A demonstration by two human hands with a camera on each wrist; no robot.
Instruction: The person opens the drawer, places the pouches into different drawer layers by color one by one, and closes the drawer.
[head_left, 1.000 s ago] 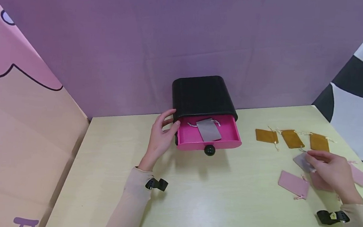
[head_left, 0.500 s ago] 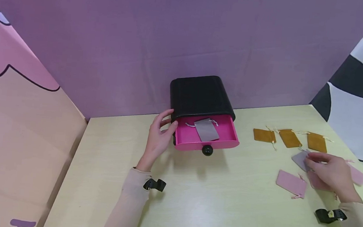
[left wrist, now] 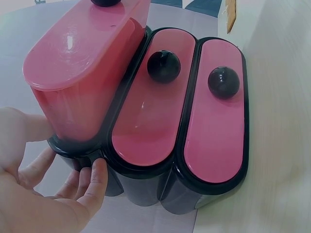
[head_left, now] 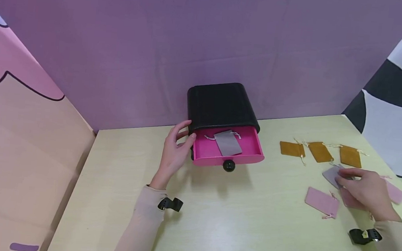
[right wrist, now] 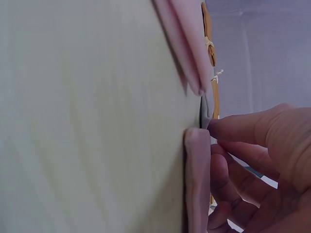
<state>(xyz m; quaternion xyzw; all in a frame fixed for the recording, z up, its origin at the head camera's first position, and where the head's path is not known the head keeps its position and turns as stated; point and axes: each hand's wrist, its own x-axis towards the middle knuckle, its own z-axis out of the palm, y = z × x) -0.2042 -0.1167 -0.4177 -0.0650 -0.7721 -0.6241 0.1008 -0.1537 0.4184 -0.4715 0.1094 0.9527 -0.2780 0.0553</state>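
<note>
One grey pouch (head_left: 229, 143) in the top drawer (head_left: 250, 159)

A big purple cloth (head_left: 139, 56) with soft creases fills the top of the frame. On the left side is a pink and peach picture (head_left: 13, 141) with a wavy black line. A black and white picture (head_left: 399, 89) is at the upper right. The pale wood table (head_left: 220, 231) has a shiny spot, bottom middle.
</note>
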